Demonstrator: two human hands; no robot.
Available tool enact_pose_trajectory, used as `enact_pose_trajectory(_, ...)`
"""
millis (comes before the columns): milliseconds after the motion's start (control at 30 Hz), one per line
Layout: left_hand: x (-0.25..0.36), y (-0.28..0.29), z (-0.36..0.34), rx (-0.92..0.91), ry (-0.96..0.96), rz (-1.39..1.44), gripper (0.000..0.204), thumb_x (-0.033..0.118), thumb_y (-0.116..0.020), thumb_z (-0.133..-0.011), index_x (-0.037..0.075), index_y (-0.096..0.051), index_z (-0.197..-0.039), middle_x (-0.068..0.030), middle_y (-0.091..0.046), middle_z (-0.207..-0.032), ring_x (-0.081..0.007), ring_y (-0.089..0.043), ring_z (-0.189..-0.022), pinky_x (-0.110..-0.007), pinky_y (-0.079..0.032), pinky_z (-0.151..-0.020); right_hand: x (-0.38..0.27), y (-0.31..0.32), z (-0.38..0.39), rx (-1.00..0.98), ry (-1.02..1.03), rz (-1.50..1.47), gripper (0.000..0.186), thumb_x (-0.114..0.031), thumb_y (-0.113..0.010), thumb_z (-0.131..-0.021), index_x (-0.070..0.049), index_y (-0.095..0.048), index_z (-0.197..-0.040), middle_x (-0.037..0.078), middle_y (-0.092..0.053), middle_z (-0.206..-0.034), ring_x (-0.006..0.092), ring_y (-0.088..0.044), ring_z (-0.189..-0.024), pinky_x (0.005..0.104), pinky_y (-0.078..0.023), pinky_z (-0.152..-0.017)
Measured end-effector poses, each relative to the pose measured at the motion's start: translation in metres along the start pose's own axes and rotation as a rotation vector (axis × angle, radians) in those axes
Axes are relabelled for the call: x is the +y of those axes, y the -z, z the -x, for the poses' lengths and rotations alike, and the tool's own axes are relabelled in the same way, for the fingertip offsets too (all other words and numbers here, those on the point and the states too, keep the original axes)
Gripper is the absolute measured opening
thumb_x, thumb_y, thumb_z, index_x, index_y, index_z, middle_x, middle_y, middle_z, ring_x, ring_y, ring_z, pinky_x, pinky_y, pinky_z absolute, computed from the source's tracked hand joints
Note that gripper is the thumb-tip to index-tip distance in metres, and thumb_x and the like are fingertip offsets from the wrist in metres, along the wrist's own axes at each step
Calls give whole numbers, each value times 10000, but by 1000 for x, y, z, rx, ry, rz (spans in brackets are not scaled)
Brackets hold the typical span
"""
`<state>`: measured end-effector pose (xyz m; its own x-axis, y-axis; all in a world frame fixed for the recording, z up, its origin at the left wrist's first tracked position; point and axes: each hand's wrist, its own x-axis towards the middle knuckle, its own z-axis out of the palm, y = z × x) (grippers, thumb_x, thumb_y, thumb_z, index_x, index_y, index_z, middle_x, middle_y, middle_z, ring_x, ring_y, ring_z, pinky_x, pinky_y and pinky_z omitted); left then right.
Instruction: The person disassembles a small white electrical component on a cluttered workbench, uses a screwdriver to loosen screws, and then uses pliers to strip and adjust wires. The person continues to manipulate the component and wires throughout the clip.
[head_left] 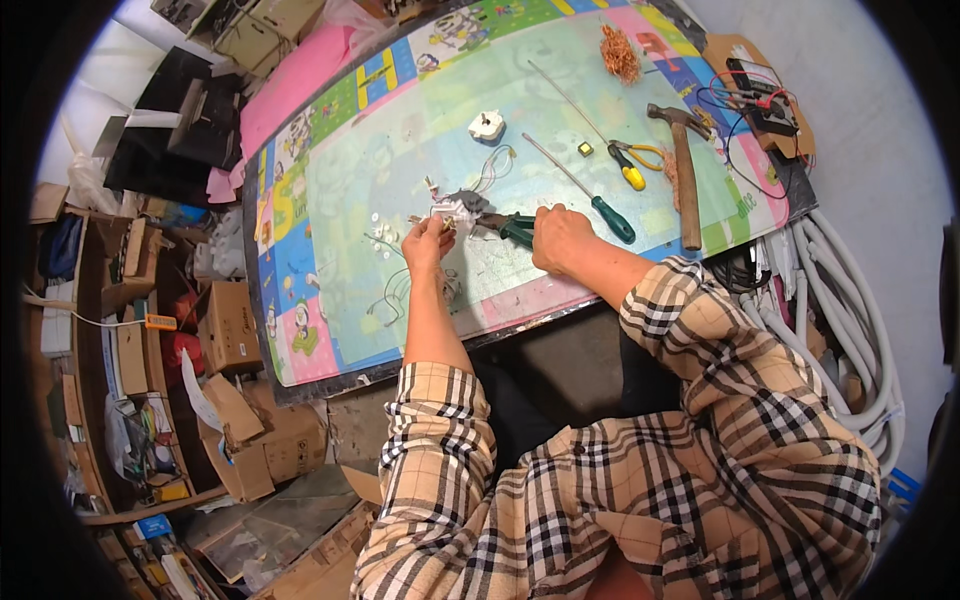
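Note:
My left hand (427,245) is closed on a small white and grey electrical part (459,207), with short wire ends by the fingertips. My right hand (561,238) is wrapped round the green handles of pliers (515,228), whose dark jaws reach the right side of that part. Whether the jaws bite on it I cannot tell. Beyond it lie thin loose wires (493,168) and a white block-shaped component (486,126). More thin wires (388,300) and several small white bits (380,230) are scattered left of my left hand.
To the right on the patterned table mat (350,180) lie a green-handled screwdriver (612,220), a yellow-handled screwdriver (628,168), a claw hammer (684,180) and a copper wire bundle (620,55). A multimeter (765,105) sits at the right edge. Shelves with boxes (230,325) stand left; grey hoses (850,310) coil right.

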<state>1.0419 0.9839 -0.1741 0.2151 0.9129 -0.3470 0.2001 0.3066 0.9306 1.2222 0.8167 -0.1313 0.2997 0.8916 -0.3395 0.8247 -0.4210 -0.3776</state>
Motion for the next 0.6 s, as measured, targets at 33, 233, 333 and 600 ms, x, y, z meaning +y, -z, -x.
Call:
enact_pose_trajectory(33, 0, -1, 0, 10, 2, 5, 423, 295, -604, -894, -44, -532, -1136, -131, -626, -1017, -207, -646, -839, -336, -562, -699, 1, 0, -1, 20, 2, -3, 394, -187, -561, -796, 56, -518, -1104, 222, -567, -1073, 320, -627, -965, 368, -525, -804)
enact_pose_trajectory(233, 18, -16, 19, 53, -289, -234, 812, 356, -734, -768, -22, -348, -1374, -178, -533, -1251, -264, -523, -1135, -375, -411, -950, 1, 3, 0, 12, -8, -18, 369, -163, -546, -806, 53, -517, -1103, 217, -569, -1061, 326, -629, -956, 370, -526, -801)
enact_pose_trajectory(333, 16, -19, 25, -1, -469, -501, 873, 402, -769, -711, -27, -371, -1359, -196, -549, -1222, -266, -545, -1099, -352, -427, -932, 1, 1, -1, 43, 15, 12, 360, -165, -550, -804, 47, -521, -1094, 213, -569, -1055, 319, -634, -940, 368, -529, -790)
enact_pose_trajectory(600, 17, -18, 14, -31, 150, 145, 548, 423, -654, -754, -43, -554, -1024, -145, -625, -884, -227, -630, -740, -338, -568, -628, -3, -2, 1, 135, 35, 63, 339, -133, -578, -760, 50, -520, -1040, 219, -569, -1002, 323, -636, -870, 372, -526, -766)
